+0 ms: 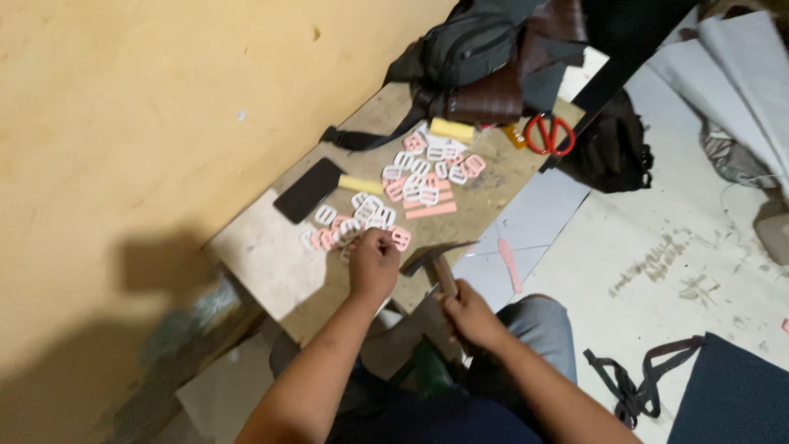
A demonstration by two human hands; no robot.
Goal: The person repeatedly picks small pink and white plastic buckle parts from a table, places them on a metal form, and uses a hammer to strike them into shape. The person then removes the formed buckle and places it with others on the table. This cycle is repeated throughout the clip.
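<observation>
left hand [374, 261] rests on the wooden board [263, 263], fingers curled narrow and pinching among the pink and white buckles [362, 222]; which piece it grips cannot be told. right hand [470, 314], at 4 o'clock of the left, is closed round the handle of a hammer [436, 259], head pointing toward 10 o'clock. further buckles [431, 168] lie at 1 o'clock, a black phone [306, 190] at 11 o'clock, red scissors [549, 134] at 2 o'clock.
</observation>
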